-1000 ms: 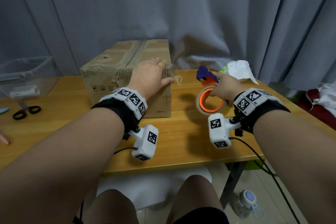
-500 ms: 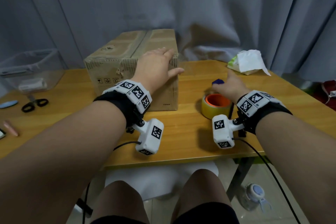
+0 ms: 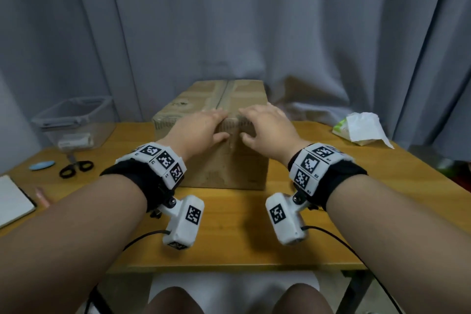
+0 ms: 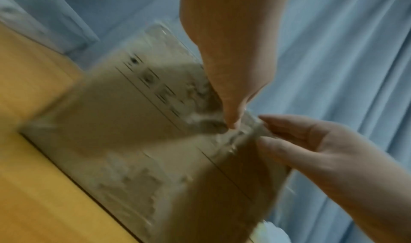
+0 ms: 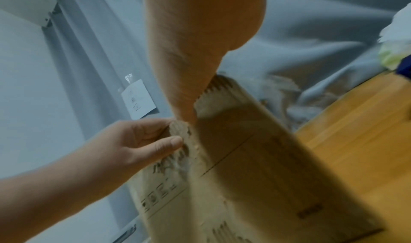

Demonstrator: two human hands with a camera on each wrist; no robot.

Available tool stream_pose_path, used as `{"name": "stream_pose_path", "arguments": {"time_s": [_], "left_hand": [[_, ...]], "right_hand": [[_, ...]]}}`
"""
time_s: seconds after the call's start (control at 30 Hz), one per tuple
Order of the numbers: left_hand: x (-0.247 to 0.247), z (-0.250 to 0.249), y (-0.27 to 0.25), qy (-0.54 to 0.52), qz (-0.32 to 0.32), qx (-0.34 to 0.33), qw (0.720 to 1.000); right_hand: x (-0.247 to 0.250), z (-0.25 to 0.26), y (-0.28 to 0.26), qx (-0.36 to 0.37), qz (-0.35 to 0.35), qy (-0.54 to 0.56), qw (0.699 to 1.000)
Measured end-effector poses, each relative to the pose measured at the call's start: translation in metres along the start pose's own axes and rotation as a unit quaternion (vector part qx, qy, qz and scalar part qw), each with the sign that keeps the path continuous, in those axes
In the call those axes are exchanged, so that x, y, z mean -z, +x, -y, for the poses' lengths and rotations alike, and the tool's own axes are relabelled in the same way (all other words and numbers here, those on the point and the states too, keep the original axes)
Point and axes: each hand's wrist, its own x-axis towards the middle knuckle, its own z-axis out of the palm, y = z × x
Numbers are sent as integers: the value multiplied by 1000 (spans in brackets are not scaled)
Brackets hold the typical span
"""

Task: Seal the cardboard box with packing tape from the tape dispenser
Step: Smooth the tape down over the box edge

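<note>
Now both hands, left hand [image 3: 204, 127] and right hand [image 3: 265, 126], pinch the cardboard box [image 3: 224, 160] at its near top edge, thumbs on its front; uneven pressure could wrinkle or lift the tape [image 3: 224, 95] there.

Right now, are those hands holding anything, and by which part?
Both hands, left hand and right hand, grip the cardboard box at its near top edge, beside the centre seam.

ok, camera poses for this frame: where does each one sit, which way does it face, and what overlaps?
Head: worn on the head, faces forward and down at the box on the table; both forearms, left hand and right hand on the near top edge, knees below.
Left wrist: under the left wrist, looks along the palm at the box front; right hand shows too.
Right wrist: mirrored, under the right wrist; left hand shows.
Shared: all three see the box, both hands, the curtain.
</note>
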Motion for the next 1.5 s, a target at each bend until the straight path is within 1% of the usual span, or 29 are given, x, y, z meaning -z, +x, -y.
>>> {"name": "stream_pose_path", "arguments": {"time_s": [0.1, 0.2, 0.27, 0.33, 0.4, 0.5, 0.57, 0.63, 0.77, 0.83, 0.93, 1.0, 1.1, 1.33, 1.4, 1.5], "left_hand": [[1, 40, -19, 2, 5, 41, 999], [3, 70, -35, -16, -4, 85, 996], [2, 79, -41, -55, -8, 108, 993], [-1, 78, -44, -88, -30, 116, 989], [-5, 70, -44, -102, -63, 107, 987], [-9, 56, -38, -99, -99, 85, 987], [-12, 51, -33, -97, -113, 64, 987], [-15, 53, -29, -101, -121, 43, 986], [-18, 65, -32, -95, -130, 2, 987], [-17, 68, -34, -130, -140, -21, 981], [-15, 71, -38, -233, -134, -16, 963], [-15, 76, -39, -252, -114, -20, 961], [-14, 81, -39, -253, -94, -23, 963], [-23, 62, -39, -219, -99, -22, 970], [-20, 62, -41, -237, -105, -7, 966], [-10, 65, -43, -293, -120, 16, 948]], "right_hand": [[-6, 23, 17, 35, -22, -19, 999], [-12, 35, 26, 53, -26, -37, 998], [-14, 34, 28, 56, -32, -53, 997], [-13, 25, 26, 67, -33, -83, 994], [-7, 11, 21, 81, -21, -98, 992], [9, -12, 12, 80, -7, -63, 995], [15, -18, 10, 93, -13, -67, 993], [12, -10, 14, 125, -26, -80, 989], [-10, 26, 27, 178, -41, -90, 979], [-21, 37, 32, 191, -93, -63, 975], [-32, 48, 36, 184, -173, -45, 967], [-34, 51, 38, 169, -200, -27, 965], [-34, 54, 37, 145, -205, -8, 968], [-31, 60, 34, 122, -196, 10, 973], [-31, 60, 33, 121, -199, 12, 972], [-32, 59, 33, 120, -200, 6, 972]]}}
